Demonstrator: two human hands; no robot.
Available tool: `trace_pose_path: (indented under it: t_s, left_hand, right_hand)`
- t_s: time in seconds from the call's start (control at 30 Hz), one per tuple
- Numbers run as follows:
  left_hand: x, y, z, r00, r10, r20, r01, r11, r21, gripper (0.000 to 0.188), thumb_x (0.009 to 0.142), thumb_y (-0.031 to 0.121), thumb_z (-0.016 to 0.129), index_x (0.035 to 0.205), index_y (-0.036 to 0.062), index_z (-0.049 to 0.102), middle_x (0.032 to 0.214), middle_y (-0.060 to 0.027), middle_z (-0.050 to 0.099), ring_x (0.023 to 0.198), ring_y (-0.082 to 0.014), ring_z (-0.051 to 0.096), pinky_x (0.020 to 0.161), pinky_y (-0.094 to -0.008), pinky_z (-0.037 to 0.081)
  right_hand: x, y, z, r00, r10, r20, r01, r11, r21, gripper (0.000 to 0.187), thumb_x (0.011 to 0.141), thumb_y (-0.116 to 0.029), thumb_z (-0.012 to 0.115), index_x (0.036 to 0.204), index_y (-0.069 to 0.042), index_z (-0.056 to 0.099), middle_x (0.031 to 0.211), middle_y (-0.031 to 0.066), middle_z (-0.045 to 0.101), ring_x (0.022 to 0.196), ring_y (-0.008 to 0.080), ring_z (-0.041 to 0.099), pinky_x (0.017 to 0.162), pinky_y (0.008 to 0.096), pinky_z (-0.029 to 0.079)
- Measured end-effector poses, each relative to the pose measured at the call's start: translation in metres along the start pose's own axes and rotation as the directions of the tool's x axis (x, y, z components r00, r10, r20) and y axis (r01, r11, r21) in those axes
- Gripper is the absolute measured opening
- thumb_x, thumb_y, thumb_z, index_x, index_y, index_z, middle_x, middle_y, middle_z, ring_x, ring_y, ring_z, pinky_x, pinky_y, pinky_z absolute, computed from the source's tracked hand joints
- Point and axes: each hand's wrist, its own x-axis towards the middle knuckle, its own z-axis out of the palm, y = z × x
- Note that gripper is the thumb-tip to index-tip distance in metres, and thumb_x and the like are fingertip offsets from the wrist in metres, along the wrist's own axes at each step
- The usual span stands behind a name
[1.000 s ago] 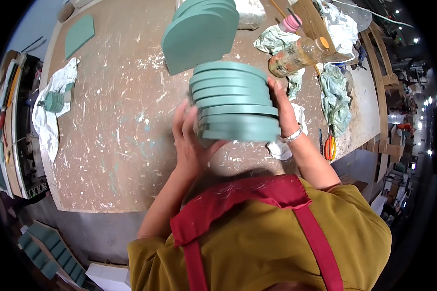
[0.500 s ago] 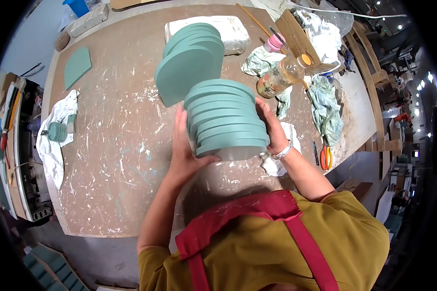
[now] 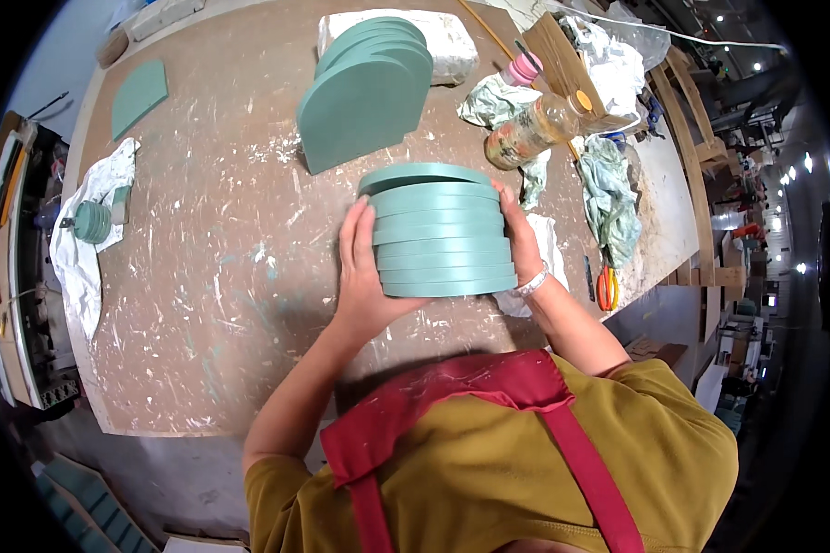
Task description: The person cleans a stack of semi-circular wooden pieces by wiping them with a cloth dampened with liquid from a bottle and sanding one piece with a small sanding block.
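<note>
Between my two hands is a stack of green round-edged boards [image 3: 443, 240], their curved edges turned up and toward me. My left hand [image 3: 364, 286] grips the stack's left side, with its thumb hidden underneath or behind the near board. On the right side my right hand [image 3: 523, 244] presses against the board ends, a silvery band at its wrist. The farthest board in the stack leans a little away from the others, leaving a gap. Just beyond, another group of green arched boards [image 3: 360, 111] stands on edge against a white wrapped block [image 3: 452, 55].
A single green board [image 3: 140, 97] lies far left, above a white cloth [image 3: 88, 267] bearing a small green ribbed piece [image 3: 92, 222]. At right are a bottle with an orange cap [image 3: 535, 134], stained rags [image 3: 610, 198], orange-handled scissors [image 3: 608, 288] and an open cardboard box [image 3: 572, 69].
My hands have tipped the stack so its edges face me more squarely, and the boards sit more evenly aligned. The farthest board has separated slightly. The view has shifted a little.
</note>
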Motion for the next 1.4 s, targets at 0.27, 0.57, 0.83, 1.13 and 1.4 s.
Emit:
trace_pose_path:
  t_s: [0.27,0.57,0.83,1.13,1.4]
  left_hand:
    - [-0.010,0.008,-0.004,1.000,-0.019,-0.007,0.019,0.999,0.039,0.129,0.049,0.039,0.090,0.146,0.0025,0.012,0.150,-0.0262,0.014,0.137,-0.0448,0.019,0.111,-0.0521,0.024]
    - [0.019,0.019,-0.032,0.944,-0.133,0.301,0.136,0.991,0.013,0.129,0.048,0.033,0.091,0.146,0.0027,0.011,0.150,-0.0239,0.013,0.138,-0.0434,0.018,0.112,-0.0490,0.024]
    - [0.001,0.017,-0.016,0.990,-0.026,0.140,0.019,0.999,0.047,0.122,0.050,0.028,0.090,0.143,-0.0009,0.017,0.145,-0.0259,0.021,0.131,-0.0446,0.030,0.108,-0.0489,0.030]
    - [-0.024,0.005,-0.021,0.991,0.013,0.137,-0.011,1.000,-0.016,0.132,0.053,0.032,0.090,0.149,0.0072,0.004,0.152,-0.0240,0.013,0.139,-0.0422,0.020,0.112,-0.0473,0.025]
    - [-0.047,0.012,-0.024,0.940,-0.294,0.172,0.294,0.956,0.027,0.128,0.057,0.028,0.088,0.149,0.0096,0.002,0.154,-0.0186,0.011,0.142,-0.0364,0.014,0.116,-0.0438,0.021]
  right_hand:
    - [0.010,0.009,-0.017,0.999,0.038,-0.027,-0.038,0.999,0.000,0.050,0.097,-0.050,0.043,0.123,-0.008,0.051,0.110,0.0024,0.056,0.100,0.0113,0.052,0.091,0.0269,0.042]
    - [-0.003,0.008,-0.012,0.995,-0.002,-0.099,0.004,1.000,0.016,0.057,0.097,-0.048,0.043,0.138,-0.007,0.039,0.130,0.0067,0.048,0.119,0.0162,0.046,0.102,0.0297,0.036]
    - [-0.005,0.005,-0.011,0.999,0.032,-0.027,-0.031,0.999,0.043,0.062,0.097,-0.047,0.044,0.143,-0.008,0.032,0.137,0.0074,0.043,0.124,0.0189,0.042,0.107,0.0326,0.032]
    - [-0.006,-0.009,0.001,0.958,-0.258,0.128,0.287,0.879,-0.380,0.071,0.093,-0.055,0.041,0.143,-0.005,0.030,0.141,0.0143,0.037,0.132,0.0257,0.033,0.111,0.0358,0.022]
    - [-0.017,-0.012,0.014,0.959,-0.264,0.108,0.282,0.828,-0.485,0.062,0.095,-0.049,0.043,0.139,-0.006,0.038,0.138,0.0122,0.041,0.128,0.0226,0.036,0.109,0.0332,0.024]
